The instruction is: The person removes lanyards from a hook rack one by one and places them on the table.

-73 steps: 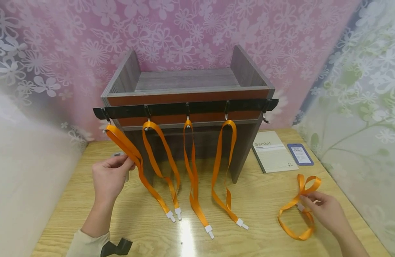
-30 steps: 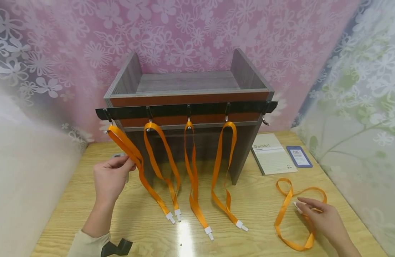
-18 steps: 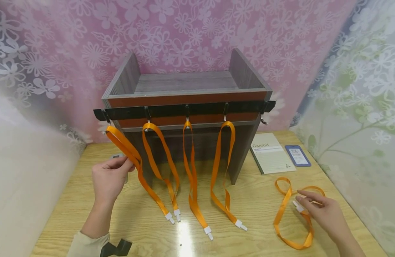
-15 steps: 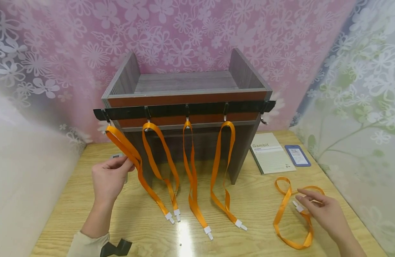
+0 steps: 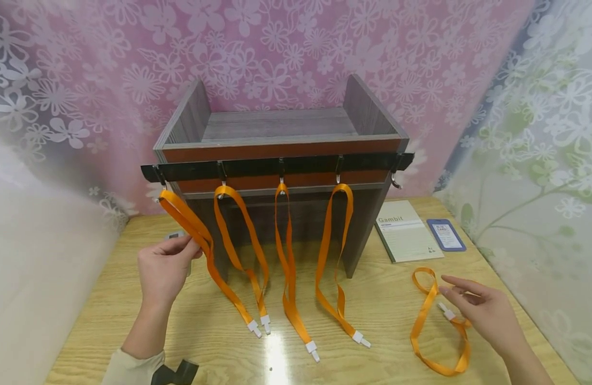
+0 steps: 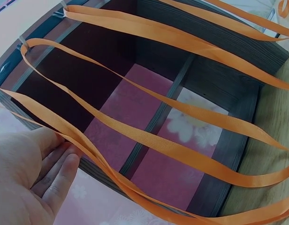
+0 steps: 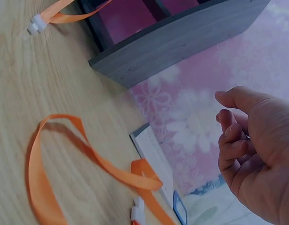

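My left hand (image 5: 163, 270) pinches the orange lanyard (image 5: 194, 227) on the leftmost hook, a little below the hook. Thumb and fingertips meet at the ribbon in the left wrist view. To its right, three more orange lanyards (image 5: 290, 267) hang from the black hook rail (image 5: 305, 164), their white clips (image 5: 312, 350) trailing toward the front. The rightmost hook (image 5: 396, 182) is bare. My right hand (image 5: 483, 315), fingers loosely bent and holding nothing, hovers over a loose orange lanyard (image 5: 417, 327) looped on the table. That lanyard's white clip (image 5: 448, 313) lies left of the hand.
The rail is on the front of a grey wooden shelf (image 5: 276, 123) against the flowered wall covering. A "Gambit" notebook (image 5: 410, 235) and a blue card holder (image 5: 446, 235) lie right of it. Partly behind my left hand is a small grey object (image 5: 174, 235).
My right hand has let go of the loose lanyard and moved slightly up from it. That lanyard now lies spread in wider loops. My left hand keeps its pinch in the same place.
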{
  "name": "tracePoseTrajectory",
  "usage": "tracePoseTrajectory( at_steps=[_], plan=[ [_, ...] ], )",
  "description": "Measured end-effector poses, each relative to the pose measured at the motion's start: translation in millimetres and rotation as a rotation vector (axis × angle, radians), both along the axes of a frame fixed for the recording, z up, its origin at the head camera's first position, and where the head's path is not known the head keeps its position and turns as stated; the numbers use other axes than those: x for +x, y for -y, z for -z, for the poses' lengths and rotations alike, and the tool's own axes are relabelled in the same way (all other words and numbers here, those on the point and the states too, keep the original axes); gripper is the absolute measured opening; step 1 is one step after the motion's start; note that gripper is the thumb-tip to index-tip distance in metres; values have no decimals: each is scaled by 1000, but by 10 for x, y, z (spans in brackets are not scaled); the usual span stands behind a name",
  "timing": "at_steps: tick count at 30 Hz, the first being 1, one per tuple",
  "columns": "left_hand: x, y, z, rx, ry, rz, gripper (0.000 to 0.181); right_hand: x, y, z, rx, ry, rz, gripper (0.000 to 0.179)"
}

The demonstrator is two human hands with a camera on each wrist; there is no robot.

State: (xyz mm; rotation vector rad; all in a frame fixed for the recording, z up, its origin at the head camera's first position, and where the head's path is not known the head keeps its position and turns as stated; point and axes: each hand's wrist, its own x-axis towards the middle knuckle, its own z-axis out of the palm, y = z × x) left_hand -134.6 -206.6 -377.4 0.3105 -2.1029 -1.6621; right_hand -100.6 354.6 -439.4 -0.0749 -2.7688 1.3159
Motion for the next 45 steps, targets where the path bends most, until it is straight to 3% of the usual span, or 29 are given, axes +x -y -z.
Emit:
tracePoseTrajectory(
  at_steps=[21,28,45],
  plan=[
    [-1,16,-4,0,5,3,26,-150,345,-204,-6,-19,-76,38],
    [3,13,-6,-12,18,13,26,-203,460,-237,-78,-72,-120,34],
    [-1,9,4,-14,4,10,25,-299,721,-331,-131,-107,-203,35]
  ],
)
